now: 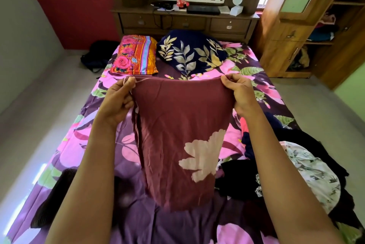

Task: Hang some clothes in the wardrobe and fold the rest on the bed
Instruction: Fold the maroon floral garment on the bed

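Left hand, right hand: each pinching a top corner of the maroon garment, which hangs mid-air over the bed. Soft, creased fabric, pale leaf print. Clothes heap near right edge; bedding bare to the left. Wardrobe far right, open.

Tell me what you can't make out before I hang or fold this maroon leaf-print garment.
Head view:
Maroon leaf-print cloth garment, pinched by left hand and right hand: type unclear, only one face shows.
Tangled pile of dark and white floral clothes: count unclear, overlapping, cut by right edge.
Brown wooden wardrobe: rail unseen, cut by right edge.
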Motion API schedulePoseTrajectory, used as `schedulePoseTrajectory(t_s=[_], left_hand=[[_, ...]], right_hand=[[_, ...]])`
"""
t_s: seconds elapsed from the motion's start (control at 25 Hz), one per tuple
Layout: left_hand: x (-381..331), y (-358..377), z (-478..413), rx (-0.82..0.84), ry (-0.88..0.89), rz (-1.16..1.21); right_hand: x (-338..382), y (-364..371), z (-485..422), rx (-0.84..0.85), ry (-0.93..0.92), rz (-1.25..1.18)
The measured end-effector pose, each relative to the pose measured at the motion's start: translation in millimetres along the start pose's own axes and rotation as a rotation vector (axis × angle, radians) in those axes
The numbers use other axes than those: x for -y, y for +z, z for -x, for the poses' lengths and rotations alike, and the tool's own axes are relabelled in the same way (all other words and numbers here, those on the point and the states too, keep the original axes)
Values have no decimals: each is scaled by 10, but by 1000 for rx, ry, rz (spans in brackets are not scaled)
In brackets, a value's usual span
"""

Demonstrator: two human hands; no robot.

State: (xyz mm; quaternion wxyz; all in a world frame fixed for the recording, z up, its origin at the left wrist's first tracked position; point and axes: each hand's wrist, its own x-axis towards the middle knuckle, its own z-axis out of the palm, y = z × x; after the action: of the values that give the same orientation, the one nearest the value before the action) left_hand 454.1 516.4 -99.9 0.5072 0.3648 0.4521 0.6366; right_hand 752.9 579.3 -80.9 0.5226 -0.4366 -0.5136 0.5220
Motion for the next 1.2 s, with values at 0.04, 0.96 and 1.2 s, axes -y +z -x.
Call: schedulePoseTrajectory(t_s=[0.04, 0.96, 1.2], left_hand=[[17, -29, -86, -4, -15, -22], [1102, -283, -1127, -37, 58, -707], [2222, -807, 36, 49, -252, -1037]], right_hand=[[-50, -8, -89, -33, -15, 39], [-1508, -256, -809, -80, 85, 349], [-2682, -495, 446, 97, 360, 738]])
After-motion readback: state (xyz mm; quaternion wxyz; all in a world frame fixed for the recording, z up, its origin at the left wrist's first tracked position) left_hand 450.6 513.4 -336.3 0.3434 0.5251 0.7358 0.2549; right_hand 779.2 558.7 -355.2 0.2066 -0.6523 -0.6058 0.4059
